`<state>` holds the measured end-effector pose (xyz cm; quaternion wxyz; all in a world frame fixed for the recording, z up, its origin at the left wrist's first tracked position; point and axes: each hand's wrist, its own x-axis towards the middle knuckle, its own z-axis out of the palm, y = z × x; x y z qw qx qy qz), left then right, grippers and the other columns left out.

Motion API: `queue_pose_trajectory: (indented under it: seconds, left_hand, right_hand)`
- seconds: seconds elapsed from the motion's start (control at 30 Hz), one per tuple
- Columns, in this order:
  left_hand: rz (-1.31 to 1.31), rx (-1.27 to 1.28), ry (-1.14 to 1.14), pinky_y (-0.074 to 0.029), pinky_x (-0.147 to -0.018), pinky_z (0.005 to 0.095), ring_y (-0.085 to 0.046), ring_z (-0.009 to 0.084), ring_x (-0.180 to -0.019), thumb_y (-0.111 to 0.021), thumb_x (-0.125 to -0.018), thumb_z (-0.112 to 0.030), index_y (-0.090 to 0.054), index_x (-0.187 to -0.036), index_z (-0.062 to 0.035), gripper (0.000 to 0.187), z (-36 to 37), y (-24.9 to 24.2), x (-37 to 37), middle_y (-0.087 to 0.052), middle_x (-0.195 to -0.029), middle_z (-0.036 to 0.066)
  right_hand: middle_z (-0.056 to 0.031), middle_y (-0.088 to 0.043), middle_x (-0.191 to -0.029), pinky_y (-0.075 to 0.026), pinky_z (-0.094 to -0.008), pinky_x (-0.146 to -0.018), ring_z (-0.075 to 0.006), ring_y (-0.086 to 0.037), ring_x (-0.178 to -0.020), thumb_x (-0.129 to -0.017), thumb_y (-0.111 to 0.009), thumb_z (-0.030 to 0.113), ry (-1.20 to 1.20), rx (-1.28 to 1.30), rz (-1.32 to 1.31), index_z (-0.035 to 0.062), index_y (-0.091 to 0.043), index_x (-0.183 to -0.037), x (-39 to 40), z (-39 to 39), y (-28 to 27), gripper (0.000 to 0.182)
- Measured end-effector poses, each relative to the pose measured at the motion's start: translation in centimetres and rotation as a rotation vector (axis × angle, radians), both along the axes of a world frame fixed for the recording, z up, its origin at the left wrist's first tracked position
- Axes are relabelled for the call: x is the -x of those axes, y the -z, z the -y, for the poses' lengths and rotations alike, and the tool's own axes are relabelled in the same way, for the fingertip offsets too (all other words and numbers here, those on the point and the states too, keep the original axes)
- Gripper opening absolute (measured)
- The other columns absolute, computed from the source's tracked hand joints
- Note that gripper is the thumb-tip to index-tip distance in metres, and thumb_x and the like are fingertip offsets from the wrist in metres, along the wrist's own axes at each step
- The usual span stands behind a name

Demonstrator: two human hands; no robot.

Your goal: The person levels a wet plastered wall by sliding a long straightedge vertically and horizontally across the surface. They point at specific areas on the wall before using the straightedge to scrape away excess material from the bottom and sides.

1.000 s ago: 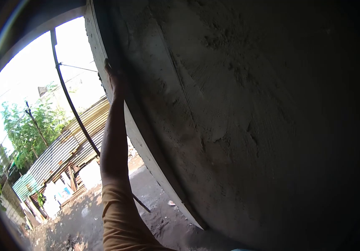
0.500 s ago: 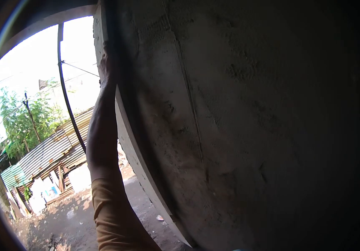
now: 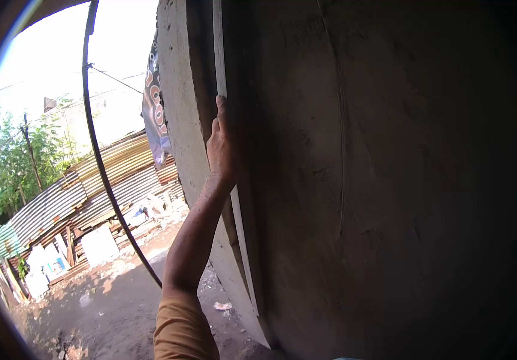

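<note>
My left hand [image 3: 222, 144], on an arm in an orange-brown sleeve, is raised and wrapped round a long, narrow, pale straight strip [image 3: 219, 48]. The strip runs up and down along the edge of the opening, and its lower part [image 3: 243, 240] shows below my wrist. Left of it is the rough grey concrete jamb [image 3: 177, 78]. To the right stretches a dark, unevenly plastered wall [image 3: 306, 180] with a thin vertical ridge. My right hand does not show.
Through the opening stand a dark thin pole [image 3: 93, 138] with a wire, a printed banner [image 3: 155, 108], a corrugated metal fence [image 3: 120, 180], leaning boards [image 3: 99, 246] and green plants [image 3: 42, 156]. Rubble lies on the dirt ground [image 3: 114, 306].
The view has shifted, so the jamb and arm now stand further right. My left hand appears lower, and the strip and banner have come into clear view.
</note>
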<state>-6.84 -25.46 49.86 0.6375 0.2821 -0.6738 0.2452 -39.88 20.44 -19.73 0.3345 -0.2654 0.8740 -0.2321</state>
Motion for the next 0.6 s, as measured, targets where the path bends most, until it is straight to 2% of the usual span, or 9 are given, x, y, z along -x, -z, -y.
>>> queue_pose_trajectory:
  seconds: [0.07,0.1,0.2,0.23,0.3,0.37,0.5,0.6]
  left_hand:
    - [-0.017,-0.006,0.033,-0.050,-0.085,0.0494,-0.062,0.0410,-0.098,-0.057,-0.090,-0.014,-0.010,-0.152,-0.0091,0.078,-0.3,1.6,0.0,-0.056,-0.113,0.024]
    - [-0.024,0.056,0.058,-0.049,-0.085,0.0498,-0.061,0.0410,-0.100,-0.056,-0.092,-0.018,-0.010,-0.152,-0.0101,0.077,0.1,0.9,-0.1,-0.056,-0.115,0.025]
    - [-0.093,0.050,0.044,-0.050,-0.083,0.0490,-0.061,0.0414,-0.101,-0.054,-0.094,-0.021,-0.020,-0.148,-0.0119,0.064,1.0,-5.2,0.0,-0.057,-0.115,0.026]
    - [-0.063,0.138,0.047,-0.050,-0.082,0.0497,-0.062,0.0421,-0.099,-0.055,-0.092,-0.021,-0.021,-0.147,-0.0123,0.066,2.5,-7.5,-0.6,-0.058,-0.113,0.026]
    - [-0.109,0.058,0.015,-0.050,-0.083,0.0497,-0.062,0.0410,-0.100,-0.055,-0.091,-0.021,-0.023,-0.146,-0.0125,0.065,3.0,-11.9,-0.7,-0.061,-0.111,0.024]
    - [-0.122,0.036,-0.024,-0.050,-0.085,0.0494,-0.063,0.0398,-0.101,-0.055,-0.091,-0.022,-0.023,-0.147,-0.0135,0.065,3.3,-13.6,-0.4,-0.061,-0.113,0.023]
    - [-0.115,0.115,-0.003,-0.051,-0.081,0.0504,-0.064,0.0404,-0.097,-0.054,-0.091,-0.019,-0.024,-0.147,-0.0141,0.064,-2.6,-9.8,3.1,-0.059,-0.114,0.023]
    - [-0.115,0.021,-0.056,-0.053,-0.077,0.0498,-0.064,0.0409,-0.094,-0.054,-0.091,-0.018,-0.024,-0.148,-0.0126,0.064,-7.0,-6.8,5.3,-0.059,-0.112,0.023]
  right_hand:
    - [-0.0186,-0.055,-0.126,-0.044,-0.0437,-0.095,-0.0339,-0.054,-0.115,-0.080,-0.073,0.036,0.021,0.012,-0.003,0.0010,-0.051,-0.128,-0.9,-1.5,0.1,0.064]
    - [-0.0185,-0.055,-0.125,-0.045,-0.0435,-0.095,-0.0338,-0.054,-0.115,-0.080,-0.074,0.036,0.035,0.014,-0.003,0.0008,-0.051,-0.128,-1.5,-2.1,-0.2,0.064]
    - [-0.0184,-0.056,-0.124,-0.045,-0.0429,-0.094,-0.0334,-0.055,-0.113,-0.080,-0.074,0.036,0.069,0.009,0.005,0.0003,-0.052,-0.127,-2.4,-4.5,-0.7,0.063]
    - [-0.0184,-0.056,-0.123,-0.045,-0.0428,-0.094,-0.0333,-0.055,-0.113,-0.079,-0.074,0.036,0.079,0.000,0.008,0.0002,-0.052,-0.126,-2.6,-5.4,-0.7,0.063]
    - [-0.0183,-0.057,-0.122,-0.046,-0.0424,-0.093,-0.0330,-0.056,-0.112,-0.079,-0.075,0.036,0.106,-0.016,0.012,-0.0001,-0.053,-0.126,-2.3,-7.3,-0.4,0.063]
    - [-0.0182,-0.058,-0.121,-0.046,-0.0420,-0.093,-0.0327,-0.056,-0.112,-0.079,-0.075,0.035,0.137,-0.032,0.022,-0.0005,-0.053,-0.125,-1.9,-9.4,0.1,0.062]
    - [-0.0181,-0.059,-0.119,-0.047,-0.0412,-0.092,-0.0322,-0.057,-0.110,-0.078,-0.076,0.035,0.171,-0.064,0.038,-0.0011,-0.054,-0.123,-0.2,-13.5,1.6,0.062]
    - [-0.0180,-0.060,-0.118,-0.048,-0.0406,-0.091,-0.0317,-0.058,-0.109,-0.078,-0.076,0.035,0.187,-0.083,0.048,-0.0016,-0.055,-0.122,1.2,-17.2,2.4,0.061]
